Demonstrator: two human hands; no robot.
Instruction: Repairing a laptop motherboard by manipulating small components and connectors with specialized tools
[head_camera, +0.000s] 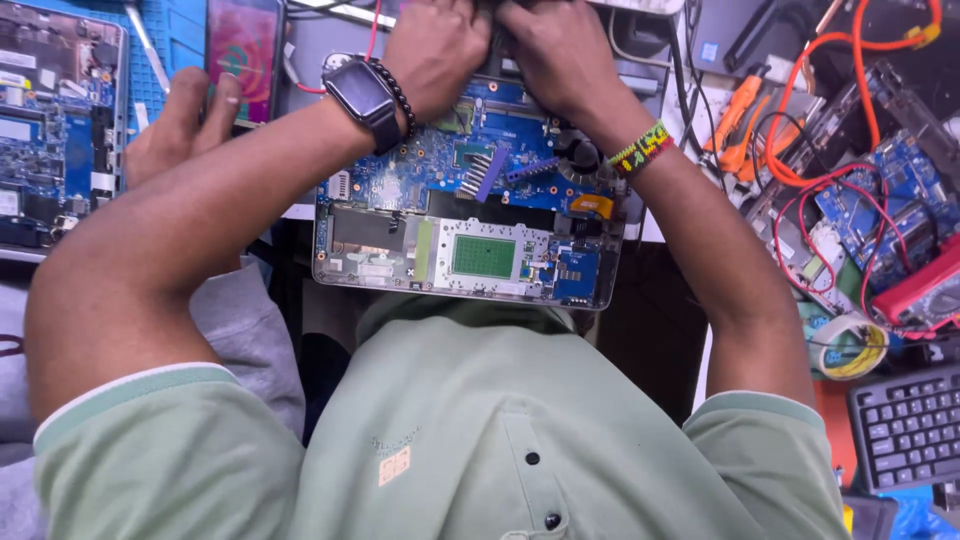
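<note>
Both hands, left (435, 52) and right (560, 50), are clenched on something I can't make out at the far edge of the open laptop (470, 215) on the bench edge, so a slip could gouge the blue board (440, 165).

Sitting around: phone (245, 55) upper left, tape roll (848, 346) and black keyboard (908, 428) lower right, orange cable (860, 70) upper right.

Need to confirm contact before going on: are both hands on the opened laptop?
Touching. The head view shows the left hand and the right hand pressed side by side against the far edge of the opened laptop.
</note>
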